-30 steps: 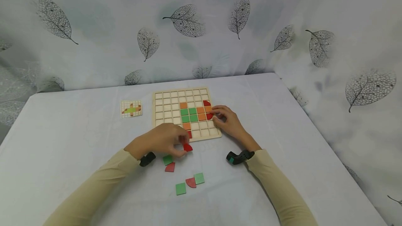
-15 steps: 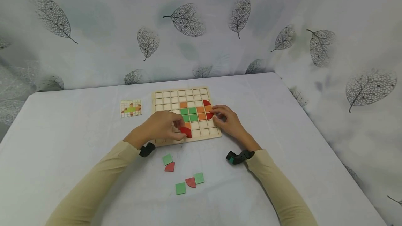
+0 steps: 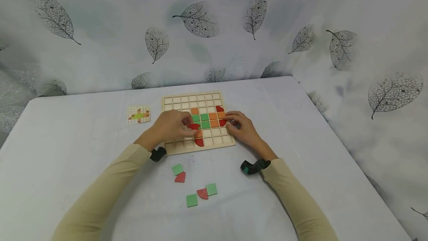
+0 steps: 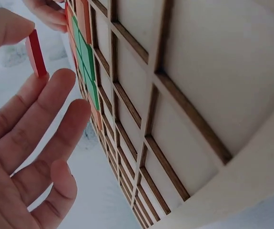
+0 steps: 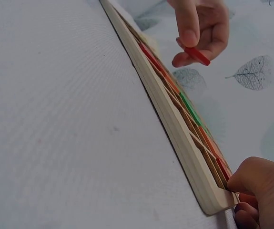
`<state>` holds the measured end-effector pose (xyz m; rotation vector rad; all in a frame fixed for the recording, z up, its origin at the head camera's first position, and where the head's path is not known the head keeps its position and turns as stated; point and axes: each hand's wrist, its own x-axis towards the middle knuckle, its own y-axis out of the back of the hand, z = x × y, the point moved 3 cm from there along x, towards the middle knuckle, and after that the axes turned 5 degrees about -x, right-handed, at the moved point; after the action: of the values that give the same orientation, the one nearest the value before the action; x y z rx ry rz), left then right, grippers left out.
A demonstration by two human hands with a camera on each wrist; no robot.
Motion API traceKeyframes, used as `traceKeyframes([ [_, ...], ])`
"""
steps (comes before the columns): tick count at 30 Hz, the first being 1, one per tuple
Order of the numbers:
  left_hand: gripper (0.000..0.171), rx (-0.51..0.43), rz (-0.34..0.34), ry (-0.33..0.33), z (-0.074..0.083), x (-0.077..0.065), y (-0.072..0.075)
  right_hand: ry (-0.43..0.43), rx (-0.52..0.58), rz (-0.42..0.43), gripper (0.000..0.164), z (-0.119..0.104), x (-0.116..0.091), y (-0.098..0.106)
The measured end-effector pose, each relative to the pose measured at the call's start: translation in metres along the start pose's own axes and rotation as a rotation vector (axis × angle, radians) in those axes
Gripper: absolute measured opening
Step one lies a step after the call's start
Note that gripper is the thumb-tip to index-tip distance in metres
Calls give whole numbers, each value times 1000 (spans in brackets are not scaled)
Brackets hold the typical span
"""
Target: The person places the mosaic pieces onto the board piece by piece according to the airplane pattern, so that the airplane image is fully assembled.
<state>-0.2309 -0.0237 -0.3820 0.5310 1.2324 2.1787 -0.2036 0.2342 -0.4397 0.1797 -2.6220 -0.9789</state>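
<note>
My left hand [image 3: 172, 124] pinches a red quarter-circle tile [image 3: 194, 126] between thumb and fingertips, above a wooden grid board [image 3: 217, 140]. In the left wrist view the red tile [image 4: 35, 53] is seen edge-on, with the other fingers spread loosely beside it. Green square tiles [image 3: 205, 124], orange square tiles [image 3: 213, 124] and a few red quarter-circles [image 3: 199, 143] lie in the board's cells. At the right edge, my right hand [image 3: 241, 126] grips the board; the right wrist view has its thumb [image 5: 251, 176] on the edge near the corner and its fingers lower down.
Left of the board lies a small pattern card [image 3: 138, 115] with a coloured shape on a grid. Nearer on the white tablecloth [image 3: 294, 122] are loose green squares [image 3: 192, 200] and red quarter-circles [image 3: 180, 177]. A leaf-printed curtain [image 3: 200, 55] stands behind the table.
My left hand has carried the red tile from the board's near edge up and away over the board. The near red quarter-circle in the board is uncovered. My right hand stays put.
</note>
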Motion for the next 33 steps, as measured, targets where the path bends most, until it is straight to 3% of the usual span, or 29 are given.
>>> traceKeyframes([
  [7,33,-15,50,110,-7,8,5,19,5,2,28,0,0,-1],
  [17,36,9,110,181,-10,21,8,11,2,-1,28,2,1,-1],
  [24,41,25,89,263,-21,32,8,9,0,-9,27,4,1,-1],
  [33,43,15,78,270,-31,42,7,-12,3,-14,28,5,0,-1],
])
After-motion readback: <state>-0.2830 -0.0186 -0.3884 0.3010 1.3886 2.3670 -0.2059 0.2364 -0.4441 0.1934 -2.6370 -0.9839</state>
